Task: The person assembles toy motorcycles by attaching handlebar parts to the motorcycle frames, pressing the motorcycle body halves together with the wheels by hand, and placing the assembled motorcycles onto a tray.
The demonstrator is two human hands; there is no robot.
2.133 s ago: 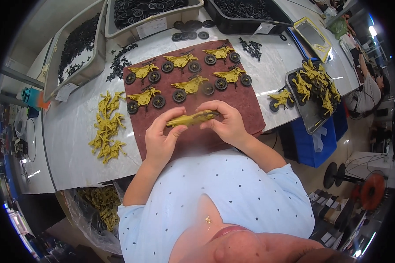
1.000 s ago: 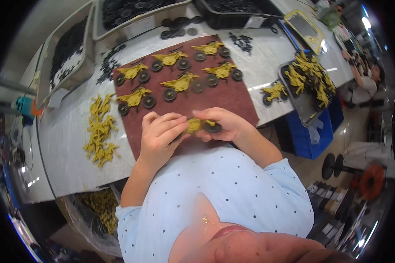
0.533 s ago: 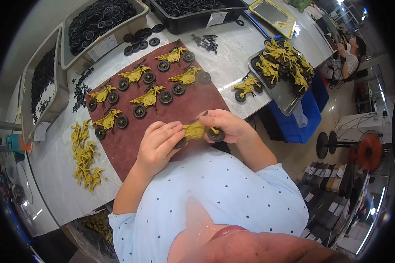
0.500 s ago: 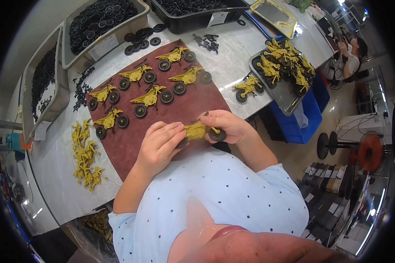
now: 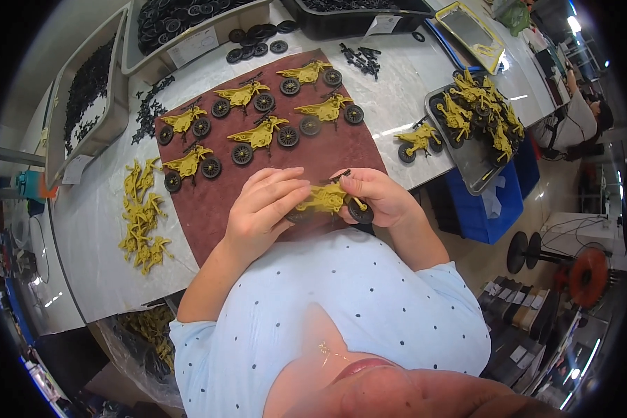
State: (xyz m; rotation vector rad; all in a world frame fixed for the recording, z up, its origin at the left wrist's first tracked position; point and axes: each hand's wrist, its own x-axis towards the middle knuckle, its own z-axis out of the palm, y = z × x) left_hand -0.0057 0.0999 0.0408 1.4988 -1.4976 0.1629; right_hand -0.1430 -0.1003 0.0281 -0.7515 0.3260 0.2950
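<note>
Close to my chest, over the near edge of a dark red mat [image 5: 219,202], I hold a yellow toy motorcycle [image 5: 325,198] with black wheels. My left hand [image 5: 263,205] has its fingers laid over the rear-wheel end, hiding part of it. The front-wheel end is gripped by my right hand [image 5: 386,198], whose thumb presses near a small black handlebar piece [image 5: 341,174] on top. Several more toy motorcycles [image 5: 259,136] stand in rows on the mat, and another [image 5: 419,141] sits to its right on the table.
Loose yellow bodies [image 5: 143,219] lie left of the mat. A tray [image 5: 482,180] heaped with toy motorcycles stands at right, above blue bins [image 5: 484,212]. Bins of black wheels [image 5: 195,45] and small parts [image 5: 83,150] line the far side. A person [image 5: 571,125] sits at far right.
My view has shifted, so the table things sit higher and farther right. Both hands keep hold of the toy motorcycle, which has tilted slightly, and the black handlebar piece shows more clearly.
</note>
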